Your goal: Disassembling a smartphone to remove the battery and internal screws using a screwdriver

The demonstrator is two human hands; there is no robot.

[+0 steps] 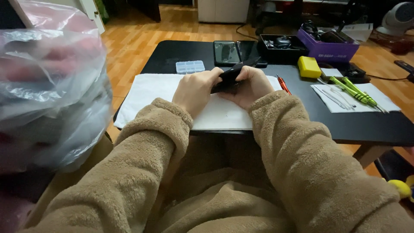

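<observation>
From the head camera, both hands meet over a white cloth mat [151, 92] spread on the black table [366, 125], and everything else is best placed from that mat. The left hand [196, 90] and the right hand [250, 86] are curled toward each other and close together on a slim black flat device [230, 75], which is held tilted just above the mat's far edge, one end rising between the thumbs; gripping it from both sides looks like a way to steady it, and the soft mat under it would cushion it (whether the fingers pry at a seam cannot be told). Just right of the mat lies a thin screwdriver with an orange handle [283, 84], close to the right hand. Beyond the mat's far edge sit a small clear plastic compartment box [190, 66] and two dark phones lying flat [235, 52]. Further right of the mat, a yellow block [309, 67] and green-handled tools [355, 92] rest on a white sheet. Left of the mat, near the camera, bulges a translucent plastic bag [51, 86].
</observation>
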